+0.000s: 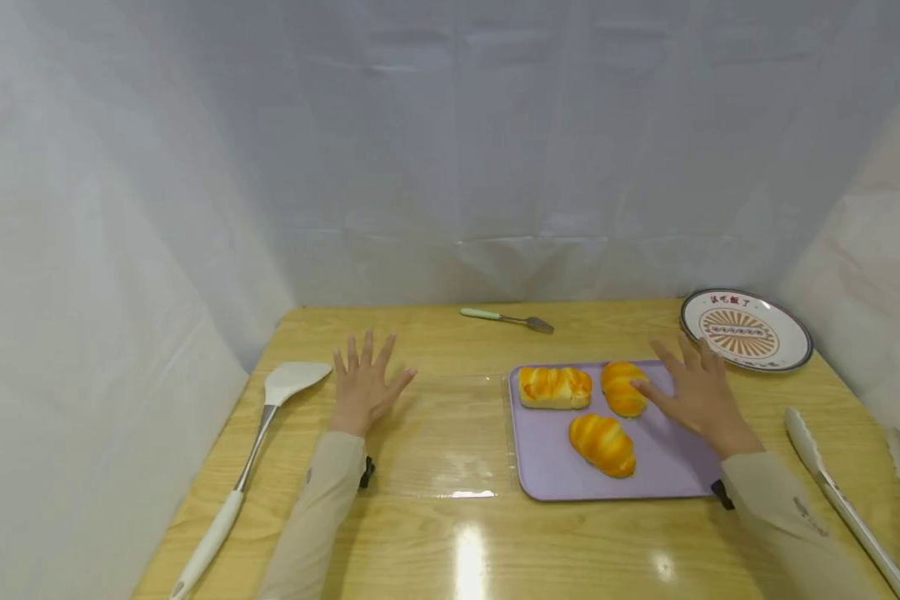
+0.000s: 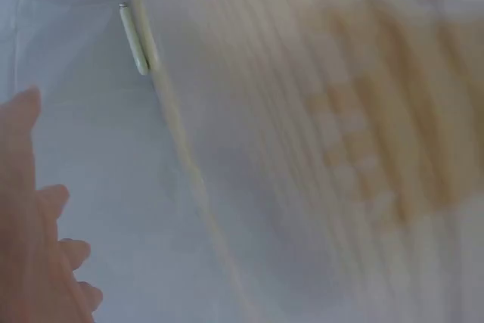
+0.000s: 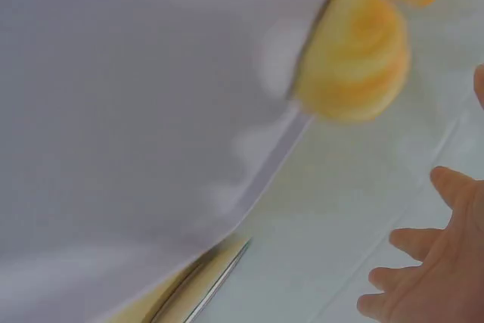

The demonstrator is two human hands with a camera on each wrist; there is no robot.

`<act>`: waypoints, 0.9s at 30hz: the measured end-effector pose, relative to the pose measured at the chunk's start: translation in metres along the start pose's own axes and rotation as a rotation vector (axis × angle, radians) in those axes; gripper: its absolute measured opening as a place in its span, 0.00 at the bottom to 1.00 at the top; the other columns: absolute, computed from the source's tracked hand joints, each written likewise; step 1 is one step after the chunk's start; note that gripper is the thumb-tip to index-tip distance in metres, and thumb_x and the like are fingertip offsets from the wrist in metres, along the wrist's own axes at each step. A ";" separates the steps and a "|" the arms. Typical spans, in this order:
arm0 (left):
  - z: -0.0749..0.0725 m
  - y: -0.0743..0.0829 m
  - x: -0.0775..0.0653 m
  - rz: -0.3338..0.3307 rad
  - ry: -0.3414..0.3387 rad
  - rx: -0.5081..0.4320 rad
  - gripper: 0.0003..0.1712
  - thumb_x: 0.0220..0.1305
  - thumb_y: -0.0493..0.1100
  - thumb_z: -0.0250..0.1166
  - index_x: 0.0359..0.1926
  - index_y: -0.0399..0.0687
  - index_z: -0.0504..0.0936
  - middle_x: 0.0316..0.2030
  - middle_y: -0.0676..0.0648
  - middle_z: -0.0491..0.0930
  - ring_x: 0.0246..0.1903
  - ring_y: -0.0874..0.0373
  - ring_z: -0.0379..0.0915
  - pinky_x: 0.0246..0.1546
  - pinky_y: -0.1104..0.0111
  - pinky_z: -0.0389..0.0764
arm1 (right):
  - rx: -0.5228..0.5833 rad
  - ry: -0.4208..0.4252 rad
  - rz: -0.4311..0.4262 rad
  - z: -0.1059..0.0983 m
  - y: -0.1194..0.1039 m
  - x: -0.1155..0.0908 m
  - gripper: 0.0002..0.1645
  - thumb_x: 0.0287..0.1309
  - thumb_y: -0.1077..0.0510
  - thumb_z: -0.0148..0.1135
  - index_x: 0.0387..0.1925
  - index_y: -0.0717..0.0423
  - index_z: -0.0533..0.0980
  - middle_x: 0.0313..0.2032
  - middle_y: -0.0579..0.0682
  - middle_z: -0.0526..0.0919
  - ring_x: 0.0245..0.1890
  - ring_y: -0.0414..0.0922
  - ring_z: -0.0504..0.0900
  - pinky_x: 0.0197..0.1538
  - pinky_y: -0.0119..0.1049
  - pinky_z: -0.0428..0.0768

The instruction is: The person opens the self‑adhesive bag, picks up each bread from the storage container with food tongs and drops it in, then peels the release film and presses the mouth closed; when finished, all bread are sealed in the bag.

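Clearly both our hands are free, and we hold nothing. Our left hand hangs with its fingers spread over the table, at the left side of a clear, glossy sheet. Our right hand has its fingers spread too, over the right part of the purple tray, and in the head view its thumb tip overlaps the rear roll; whether the two touch, we cannot be sure, though the right wrist view suggests a gap. The loaf lies at the tray's back left corner, and the front roll sits in front of those two.

From here we judge the thumb the likeliest trouble: if we lowered or swept that hand carelessly, it could nudge the rear roll into its neighbours. A forearm swung outward might catch the tongs, and a reach too far forward could knock the plate behind our fingers. On the left, the smooth sheet may slide under a leaning palm, while a wide elbow could jog the spatula.
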State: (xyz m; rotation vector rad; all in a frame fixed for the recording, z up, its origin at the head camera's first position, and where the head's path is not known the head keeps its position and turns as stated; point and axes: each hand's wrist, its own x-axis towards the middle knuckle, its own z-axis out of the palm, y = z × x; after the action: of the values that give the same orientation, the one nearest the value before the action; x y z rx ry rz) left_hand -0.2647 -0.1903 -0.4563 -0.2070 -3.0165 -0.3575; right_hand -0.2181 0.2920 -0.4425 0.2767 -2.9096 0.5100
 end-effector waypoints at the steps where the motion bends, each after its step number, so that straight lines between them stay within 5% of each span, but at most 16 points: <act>1: 0.000 0.001 -0.001 -0.006 -0.008 -0.012 0.45 0.69 0.70 0.47 0.77 0.56 0.48 0.77 0.35 0.40 0.75 0.32 0.28 0.71 0.36 0.31 | 0.018 -0.007 -0.008 0.001 -0.006 0.000 0.48 0.64 0.33 0.53 0.72 0.59 0.57 0.70 0.78 0.49 0.69 0.79 0.42 0.67 0.75 0.43; 5: 0.001 0.004 -0.006 -0.031 -0.060 -0.087 0.42 0.71 0.64 0.49 0.76 0.48 0.52 0.76 0.33 0.42 0.74 0.29 0.32 0.72 0.36 0.37 | 0.107 -0.025 -0.041 0.004 -0.038 -0.002 0.45 0.64 0.38 0.57 0.71 0.60 0.59 0.70 0.76 0.51 0.70 0.76 0.45 0.67 0.74 0.48; 11: 0.002 0.010 -0.019 -0.041 -0.082 -0.199 0.28 0.73 0.49 0.55 0.66 0.38 0.69 0.67 0.30 0.64 0.66 0.33 0.62 0.68 0.42 0.63 | 0.267 0.029 -0.159 0.021 -0.092 -0.008 0.36 0.60 0.50 0.65 0.65 0.63 0.67 0.67 0.73 0.60 0.68 0.72 0.55 0.63 0.75 0.58; 14: 0.003 0.013 -0.026 -0.063 -0.115 -0.297 0.25 0.71 0.44 0.57 0.64 0.36 0.72 0.60 0.31 0.71 0.55 0.38 0.73 0.61 0.46 0.72 | 0.328 0.049 -0.198 0.033 -0.117 -0.012 0.34 0.58 0.52 0.68 0.63 0.63 0.71 0.61 0.71 0.68 0.59 0.67 0.67 0.56 0.64 0.73; 17: 0.005 0.013 -0.031 -0.084 -0.153 -0.359 0.26 0.67 0.43 0.62 0.63 0.38 0.74 0.53 0.33 0.74 0.47 0.44 0.76 0.57 0.49 0.76 | 0.392 0.005 -0.189 0.047 -0.137 -0.014 0.34 0.58 0.52 0.68 0.63 0.61 0.71 0.49 0.67 0.72 0.44 0.56 0.74 0.44 0.45 0.79; 20: 0.008 0.011 -0.035 -0.091 -0.197 -0.395 0.30 0.61 0.44 0.69 0.63 0.40 0.75 0.48 0.34 0.77 0.36 0.51 0.71 0.46 0.55 0.79 | 0.463 -0.086 -0.160 0.061 -0.151 -0.013 0.32 0.60 0.53 0.67 0.63 0.62 0.72 0.37 0.59 0.74 0.31 0.44 0.71 0.33 0.31 0.74; 23: 0.011 0.009 -0.038 -0.095 -0.245 -0.420 0.33 0.57 0.45 0.73 0.63 0.41 0.75 0.40 0.36 0.77 0.29 0.55 0.62 0.34 0.63 0.73 | 0.514 -0.199 -0.121 0.071 -0.160 -0.012 0.30 0.64 0.53 0.63 0.64 0.63 0.71 0.26 0.50 0.74 0.23 0.38 0.68 0.25 0.26 0.70; 27: 0.012 0.007 -0.043 -0.096 -0.283 -0.440 0.33 0.56 0.44 0.73 0.62 0.40 0.75 0.31 0.43 0.71 0.30 0.55 0.61 0.35 0.66 0.71 | 0.538 -0.320 -0.073 0.080 -0.168 -0.009 0.28 0.68 0.54 0.58 0.64 0.63 0.70 0.20 0.46 0.75 0.18 0.37 0.69 0.21 0.28 0.70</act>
State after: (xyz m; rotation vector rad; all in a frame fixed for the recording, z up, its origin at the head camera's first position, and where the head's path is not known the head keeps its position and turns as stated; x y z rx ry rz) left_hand -0.2224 -0.1856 -0.4714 -0.1543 -3.1812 -1.0881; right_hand -0.1852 0.1101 -0.4653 0.5783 -2.9801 1.3451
